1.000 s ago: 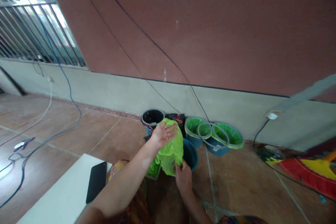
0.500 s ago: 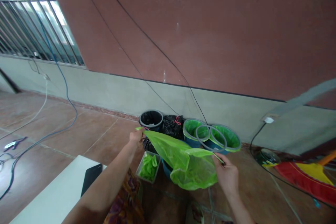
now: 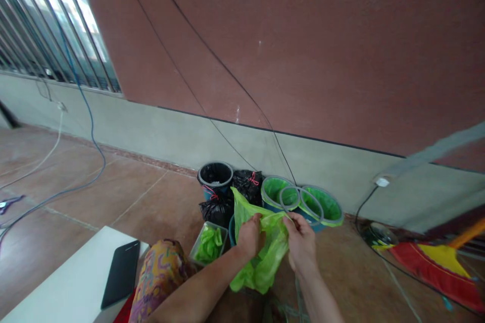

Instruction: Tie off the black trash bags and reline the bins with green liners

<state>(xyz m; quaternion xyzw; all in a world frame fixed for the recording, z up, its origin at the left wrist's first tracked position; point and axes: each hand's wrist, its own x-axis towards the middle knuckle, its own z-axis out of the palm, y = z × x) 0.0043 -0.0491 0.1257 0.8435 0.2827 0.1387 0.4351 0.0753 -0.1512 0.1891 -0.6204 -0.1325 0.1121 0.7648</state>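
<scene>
A thin light-green plastic bag (image 3: 261,262) hangs crumpled between my hands in front of my knees. My left hand (image 3: 248,236) is closed on its upper edge. Close by on the right, my right hand (image 3: 301,237) pinches the bag's rim. Behind the bag a blue bin (image 3: 232,229) shows only a sliver of its side. To the left of it stands a clear tub (image 3: 195,251) with folded green bags (image 3: 210,243) inside.
Against the wall are a black-lined bin (image 3: 215,174), two tied black bags (image 3: 248,184) and bins lined in green (image 3: 278,189), with loose grey rings (image 3: 312,204) on top. On the left, a black phone (image 3: 120,275) lies on a white table (image 3: 71,275). Cables (image 3: 96,146) cross the floor.
My hands have come together from a wide spread. The green bag, stretched out between them before, is now gathered and hangs in folds. The view has shifted slightly.
</scene>
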